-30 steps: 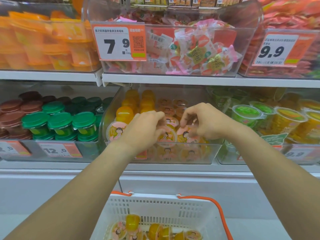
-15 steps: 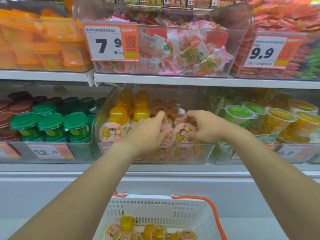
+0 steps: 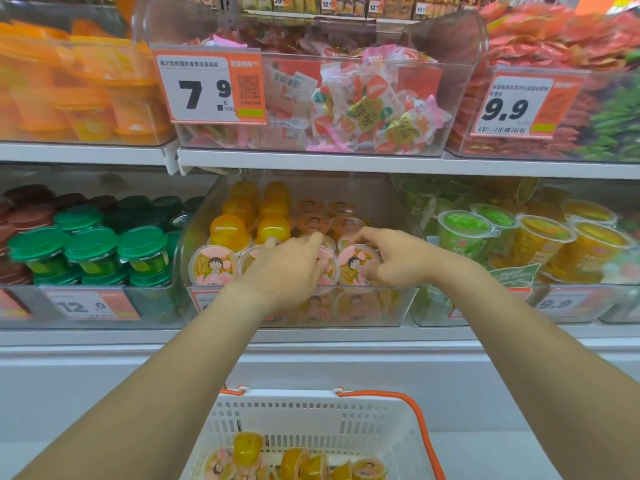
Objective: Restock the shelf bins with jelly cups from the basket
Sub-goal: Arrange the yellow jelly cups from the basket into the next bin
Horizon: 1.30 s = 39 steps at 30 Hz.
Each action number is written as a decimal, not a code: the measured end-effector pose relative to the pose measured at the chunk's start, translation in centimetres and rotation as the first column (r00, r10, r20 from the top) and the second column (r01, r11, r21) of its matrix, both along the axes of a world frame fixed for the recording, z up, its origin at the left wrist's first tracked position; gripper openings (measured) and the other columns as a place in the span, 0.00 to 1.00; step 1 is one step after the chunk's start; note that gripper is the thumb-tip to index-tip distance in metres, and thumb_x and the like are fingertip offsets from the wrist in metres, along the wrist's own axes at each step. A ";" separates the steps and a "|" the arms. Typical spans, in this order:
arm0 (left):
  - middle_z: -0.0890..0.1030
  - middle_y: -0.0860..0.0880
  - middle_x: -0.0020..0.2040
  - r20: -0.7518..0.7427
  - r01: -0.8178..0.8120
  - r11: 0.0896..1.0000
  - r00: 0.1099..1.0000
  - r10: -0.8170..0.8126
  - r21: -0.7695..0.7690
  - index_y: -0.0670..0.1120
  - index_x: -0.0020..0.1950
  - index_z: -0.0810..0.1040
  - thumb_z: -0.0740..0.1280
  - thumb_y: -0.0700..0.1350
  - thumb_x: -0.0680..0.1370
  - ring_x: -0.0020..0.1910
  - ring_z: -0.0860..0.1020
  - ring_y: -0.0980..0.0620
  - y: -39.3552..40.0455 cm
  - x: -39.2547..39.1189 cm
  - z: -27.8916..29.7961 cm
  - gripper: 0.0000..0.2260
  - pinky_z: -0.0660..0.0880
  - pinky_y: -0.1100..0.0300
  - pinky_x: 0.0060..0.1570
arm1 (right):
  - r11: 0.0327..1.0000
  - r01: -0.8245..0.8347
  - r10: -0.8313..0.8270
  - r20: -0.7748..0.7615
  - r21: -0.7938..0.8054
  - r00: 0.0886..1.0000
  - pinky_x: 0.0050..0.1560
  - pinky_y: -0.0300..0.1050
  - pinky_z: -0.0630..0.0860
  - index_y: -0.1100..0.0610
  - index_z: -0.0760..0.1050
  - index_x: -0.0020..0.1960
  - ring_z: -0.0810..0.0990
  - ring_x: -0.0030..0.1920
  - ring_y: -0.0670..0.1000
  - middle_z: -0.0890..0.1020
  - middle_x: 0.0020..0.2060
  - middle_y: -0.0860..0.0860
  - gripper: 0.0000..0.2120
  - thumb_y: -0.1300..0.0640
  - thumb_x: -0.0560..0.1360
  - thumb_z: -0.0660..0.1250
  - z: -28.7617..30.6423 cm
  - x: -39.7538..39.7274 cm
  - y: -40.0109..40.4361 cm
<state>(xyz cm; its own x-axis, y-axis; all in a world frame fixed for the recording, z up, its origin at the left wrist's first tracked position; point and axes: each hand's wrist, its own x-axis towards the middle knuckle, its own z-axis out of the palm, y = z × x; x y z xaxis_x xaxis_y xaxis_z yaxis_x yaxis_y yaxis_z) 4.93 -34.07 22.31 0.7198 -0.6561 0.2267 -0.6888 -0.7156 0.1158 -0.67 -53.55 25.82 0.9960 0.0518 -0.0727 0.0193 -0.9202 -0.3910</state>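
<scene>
**Both hands settling jelly cups into the front row of the middle bin**

Over the last second both hands have been sinking lower into the clear bin [image 3: 294,308] on the lower shelf [image 3: 104,336], going from hovering above the cups to pressing in among them at the bin's front edge. By my reading, that means a placement is finishing rather than starting, and a return to the basket is coming next.

The left hand [image 3: 287,268] is lying knuckles-up over the front row, fingers curled down onto a pink-lidded jelly cup [image 3: 327,268]; it is touching the cup, but I cannot tell whether it is actually gripping it, since the palm is covering the contact. The right hand [image 3: 391,261] is pinching the rim of the neighbouring jelly cup [image 3: 353,266] between thumb and curled fingers.

More cups are waiting in the white basket [image 3: 311,420] at the bottom edge of the view, so the restock is only partly done.

The basket's lower part is cut off, so the count of remaining cups is hidden. The cups beneath the hands and those seen through the bin's front wall are blurred. The back of the bin is sitting in shadow under the upper shelf [image 3: 311,161].
</scene>
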 end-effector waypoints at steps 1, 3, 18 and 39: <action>0.79 0.47 0.59 0.001 -0.006 1.000 1.000 0.006 -0.013 0.48 0.64 0.67 0.55 0.51 0.84 0.58 0.76 0.43 -0.1 0.1 -0.2 0.12 0.65 0.45 0.60 | 1.000 0.001 -0.001 0.000 0.006 1.000 0.44 0.37 0.70 0.50 0.70 0.68 0.76 0.49 0.49 0.77 0.52 0.48 0.22 0.60 0.76 0.69 0.0 0.0 0.0; 0.79 0.48 0.60 0.014 -0.008 0.999 1.000 0.009 -0.051 0.48 0.64 0.68 0.55 0.52 0.84 0.59 0.76 0.44 0.0 0.1 -0.4 0.13 0.66 0.45 0.61 | 1.000 0.007 -0.007 0.019 0.019 1.000 0.48 0.40 0.72 0.50 0.70 0.67 0.78 0.50 0.49 0.78 0.53 0.48 0.22 0.59 0.75 0.70 -0.1 -0.1 0.0; 0.74 0.51 0.34 0.279 0.175 0.662 0.959 0.054 -0.729 0.42 0.40 0.74 0.62 0.42 0.78 0.33 0.70 0.52 4.4 -4.6 -0.6 0.08 0.65 0.60 0.33 | 0.945 -0.104 -0.188 0.779 0.309 0.598 0.37 0.37 0.70 0.57 0.76 0.44 0.72 0.33 0.44 0.76 0.34 0.48 0.03 0.63 0.73 0.69 -1.6 -5.1 4.8; 0.55 0.43 0.79 -0.544 -0.049 0.659 0.522 0.657 0.750 0.48 0.79 0.58 0.61 0.38 0.80 0.78 0.56 0.38 19.1 -19.3 -37.2 0.28 0.62 0.45 0.74 | 0.955 0.289 -0.147 -0.741 0.065 0.655 0.53 0.53 0.79 0.54 0.74 0.50 0.79 0.46 0.53 0.78 0.42 0.52 0.13 0.49 0.73 0.74 -38.2 -16.2 13.4</action>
